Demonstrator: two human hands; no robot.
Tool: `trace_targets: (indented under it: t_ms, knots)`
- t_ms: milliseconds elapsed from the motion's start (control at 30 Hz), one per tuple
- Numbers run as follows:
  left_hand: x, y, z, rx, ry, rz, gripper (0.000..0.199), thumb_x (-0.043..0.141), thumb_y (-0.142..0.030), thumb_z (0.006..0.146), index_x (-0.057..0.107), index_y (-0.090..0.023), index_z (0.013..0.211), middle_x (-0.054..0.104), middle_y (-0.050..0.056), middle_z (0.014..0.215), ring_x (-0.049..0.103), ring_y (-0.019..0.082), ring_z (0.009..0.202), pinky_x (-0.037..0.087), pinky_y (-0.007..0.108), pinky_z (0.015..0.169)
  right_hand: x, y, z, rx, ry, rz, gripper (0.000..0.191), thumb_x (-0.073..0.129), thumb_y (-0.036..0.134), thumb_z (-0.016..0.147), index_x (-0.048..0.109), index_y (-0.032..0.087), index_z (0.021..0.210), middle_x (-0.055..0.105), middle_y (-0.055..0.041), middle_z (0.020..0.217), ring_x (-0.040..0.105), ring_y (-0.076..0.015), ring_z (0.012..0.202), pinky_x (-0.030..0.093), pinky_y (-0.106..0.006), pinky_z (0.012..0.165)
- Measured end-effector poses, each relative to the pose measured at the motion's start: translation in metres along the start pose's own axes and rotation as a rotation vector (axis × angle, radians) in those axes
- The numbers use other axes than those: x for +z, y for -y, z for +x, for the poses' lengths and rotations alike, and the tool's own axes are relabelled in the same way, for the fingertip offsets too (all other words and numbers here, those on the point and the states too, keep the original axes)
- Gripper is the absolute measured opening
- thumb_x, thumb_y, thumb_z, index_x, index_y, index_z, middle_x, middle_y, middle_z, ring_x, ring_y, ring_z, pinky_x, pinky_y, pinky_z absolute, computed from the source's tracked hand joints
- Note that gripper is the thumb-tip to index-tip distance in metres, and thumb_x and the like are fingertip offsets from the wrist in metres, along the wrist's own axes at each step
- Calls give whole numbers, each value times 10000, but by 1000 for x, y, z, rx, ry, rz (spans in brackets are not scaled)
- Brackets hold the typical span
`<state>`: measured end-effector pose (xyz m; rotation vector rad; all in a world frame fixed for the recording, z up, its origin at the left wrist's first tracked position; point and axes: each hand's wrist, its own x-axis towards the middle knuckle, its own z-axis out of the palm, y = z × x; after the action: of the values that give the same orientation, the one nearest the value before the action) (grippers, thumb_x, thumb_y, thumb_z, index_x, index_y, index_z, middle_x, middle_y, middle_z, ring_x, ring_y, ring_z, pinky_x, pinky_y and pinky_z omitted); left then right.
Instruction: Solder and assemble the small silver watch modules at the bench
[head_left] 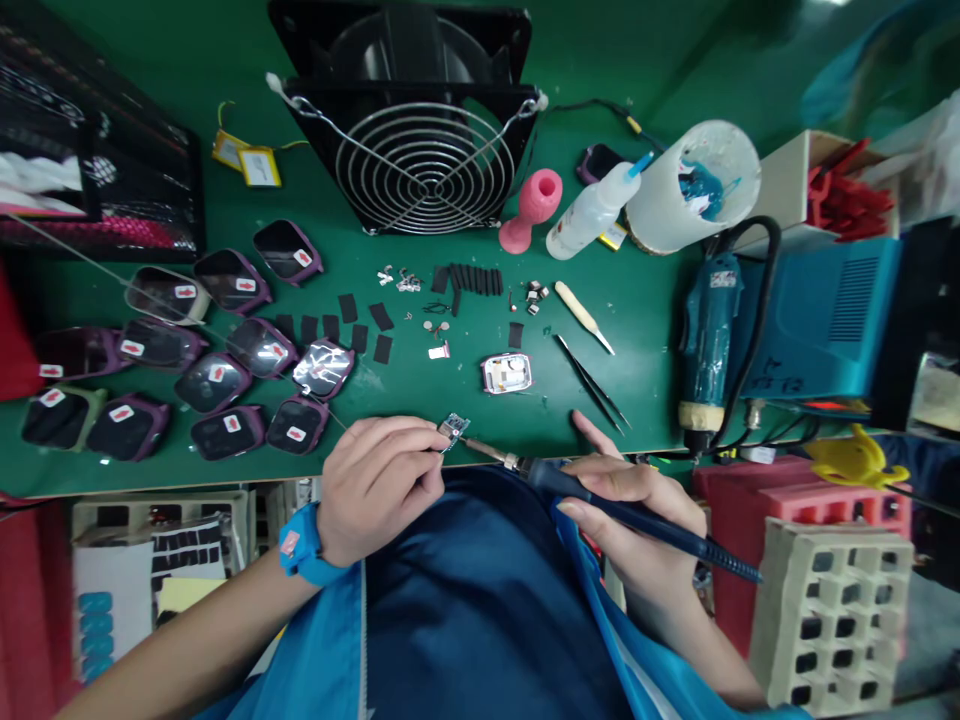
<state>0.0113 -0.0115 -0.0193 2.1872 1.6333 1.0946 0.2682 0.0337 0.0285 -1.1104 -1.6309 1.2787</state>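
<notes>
My left hand [386, 480], with a blue band at the wrist, pinches a small circuit board [454, 428] near the table's front edge. A soldering iron [555, 478] lies in my right hand [637, 500], its fingers closed round the dark handle. The iron's tip points left and meets or nearly meets the board; I cannot tell which. Beyond the board rests an opened watch case [508, 373] with its inside facing up. Black tweezers [592, 385] lie just past my right fingers, beside a pale-handled tool [585, 317].
Several watch bodies [217, 382] with red-arrow stickers cover the left side. Black pads and small parts [476, 280] lie mid-table. At the back stand a fan [427, 165], a pink holder [531, 210], a bottle [596, 212] and a white cup [645, 215]. An electric screwdriver [711, 340] hangs right.
</notes>
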Motion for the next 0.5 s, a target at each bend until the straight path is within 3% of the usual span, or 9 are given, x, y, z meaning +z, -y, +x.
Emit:
trace_targets:
  t_ms: [167,333,500]
  knots:
    - [0,0,0,5,-6,-5,251,710,23,777,614,-201,837,780,-12,910,755,192,915,542,325,778,2,6,0,92,-58,49,172,843,154,825,698,237,866,811,32,849,788,-197,772,431,-664,1198]
    - [0,-1,1,9,0,17,229,702,5,792,624,-206,840,782,-22,901,757,187,902,544,324,764,-5,1,2,172,-184,263,165,842,232,848,684,250,891,792,31,804,779,-197,724,509,-640,1128]
    - [-4,-1,4,37,-15,13,211,694,-9,822,619,-204,852,786,-6,901,756,190,894,549,326,768,-9,-6,6,264,-275,330,228,843,345,836,667,260,954,800,-6,850,811,-245,739,683,-469,826]
